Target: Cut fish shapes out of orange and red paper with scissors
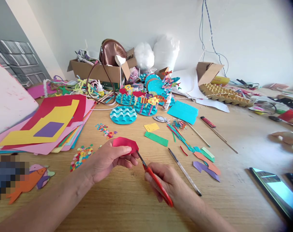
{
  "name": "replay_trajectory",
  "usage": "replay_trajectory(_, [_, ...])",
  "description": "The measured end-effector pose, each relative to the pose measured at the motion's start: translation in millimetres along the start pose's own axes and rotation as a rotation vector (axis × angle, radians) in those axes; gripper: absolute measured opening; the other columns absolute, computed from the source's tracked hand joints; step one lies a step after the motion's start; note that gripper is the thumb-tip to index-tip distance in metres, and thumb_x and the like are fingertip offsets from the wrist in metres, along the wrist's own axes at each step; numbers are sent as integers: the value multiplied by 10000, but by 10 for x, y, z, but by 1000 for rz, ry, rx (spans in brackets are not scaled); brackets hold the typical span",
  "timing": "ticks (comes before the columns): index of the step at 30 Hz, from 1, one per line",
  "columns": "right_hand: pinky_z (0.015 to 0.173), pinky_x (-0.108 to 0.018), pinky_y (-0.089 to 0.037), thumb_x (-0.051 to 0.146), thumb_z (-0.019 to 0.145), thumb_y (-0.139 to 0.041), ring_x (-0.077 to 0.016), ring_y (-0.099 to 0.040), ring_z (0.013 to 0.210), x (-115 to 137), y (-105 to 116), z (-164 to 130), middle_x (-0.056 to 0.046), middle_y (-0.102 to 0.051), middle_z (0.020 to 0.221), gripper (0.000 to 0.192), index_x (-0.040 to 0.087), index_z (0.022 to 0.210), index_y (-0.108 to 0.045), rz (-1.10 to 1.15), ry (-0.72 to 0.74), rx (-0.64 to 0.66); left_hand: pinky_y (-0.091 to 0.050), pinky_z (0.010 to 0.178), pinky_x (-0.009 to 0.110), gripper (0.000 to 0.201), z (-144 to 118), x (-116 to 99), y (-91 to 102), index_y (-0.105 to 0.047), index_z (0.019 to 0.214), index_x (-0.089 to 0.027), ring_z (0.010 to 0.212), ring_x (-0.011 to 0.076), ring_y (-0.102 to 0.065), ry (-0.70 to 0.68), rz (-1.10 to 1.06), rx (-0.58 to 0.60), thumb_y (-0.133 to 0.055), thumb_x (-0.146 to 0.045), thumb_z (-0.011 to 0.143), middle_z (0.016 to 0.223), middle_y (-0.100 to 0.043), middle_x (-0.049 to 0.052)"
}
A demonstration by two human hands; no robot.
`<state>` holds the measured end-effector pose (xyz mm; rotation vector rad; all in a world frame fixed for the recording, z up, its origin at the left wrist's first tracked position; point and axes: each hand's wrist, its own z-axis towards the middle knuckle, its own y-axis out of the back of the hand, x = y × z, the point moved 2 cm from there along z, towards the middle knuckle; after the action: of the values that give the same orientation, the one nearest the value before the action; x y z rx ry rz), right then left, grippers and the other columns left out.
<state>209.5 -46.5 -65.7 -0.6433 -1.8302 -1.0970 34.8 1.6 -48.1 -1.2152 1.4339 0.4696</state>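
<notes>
My left hand (115, 158) pinches a piece of red paper (123, 141) between thumb and fingers, above the middle of the wooden table. Around the handles of red scissors (158, 183) my right hand (164, 178) is closed. The scissor blades point up and left and meet the paper's right edge; whether they are apart I cannot tell. Right of my right hand lies a clear pen (185, 172). Beyond the hands are a yellow paper piece (151, 127) and a green paper strip (156, 139). Small paper dots (82, 156) lie beside my left forearm.
Stacked coloured paper (49, 122) lies at the left, with paper fish (27, 183) in front. Blue wavy discs (123, 115), a glue bottle (167, 102) and a blue sheet (183, 111) stand farther back. A phone (274, 190) lies at the right, below another person's hand (285, 138).
</notes>
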Motion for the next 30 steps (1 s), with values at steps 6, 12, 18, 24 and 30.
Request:
replay_trajectory(6, [406, -198, -237, 328, 864, -427, -71, -356, 396, 34, 16, -16, 65, -398, 427, 315, 198, 581, -385, -26, -12, -12, -487, 545, 192, 147, 12, -11, 51, -673, 801, -115, 660, 139, -635, 28, 47, 52, -564, -208, 774, 767, -688, 78])
replay_trajectory(12, [405, -202, -243, 323, 871, -402, -77, -363, 386, 45, 39, -14, 67, -418, 414, 299, 205, 596, -388, -21, -30, -27, -435, 494, 180, 120, 14, -22, 69, -621, 833, -163, 615, 108, -568, 1, 59, -1, -624, -236, 738, 708, -632, 16])
replay_trajectory(18, [411, -206, -244, 332, 862, -413, -84, -375, 399, 25, 63, 11, 61, -421, 415, 311, 204, 579, -403, -90, 17, -21, -431, 580, 211, 203, 11, -75, 108, -605, 892, -187, 645, 109, -572, -22, 60, -40, -662, -252, 708, 782, -657, 15])
replay_trajectory(24, [394, -200, -243, 348, 860, -411, -74, -376, 388, 17, 33, -1, 64, -414, 432, 312, 205, 585, -378, -36, -19, -32, -430, 644, 218, 144, 35, -97, 143, -634, 821, -162, 696, 120, -601, -7, 149, -54, -677, -202, 690, 814, -694, 30])
replay_trajectory(30, [358, -176, -256, 419, 857, -414, -66, -384, 367, 2, -7, 2, 64, -421, 448, 340, 201, 599, -376, 132, -70, 14, -409, 592, 208, 119, 28, -69, 90, -630, 785, -147, 642, 115, -594, 19, 195, 8, -666, -233, 710, 731, -693, 31])
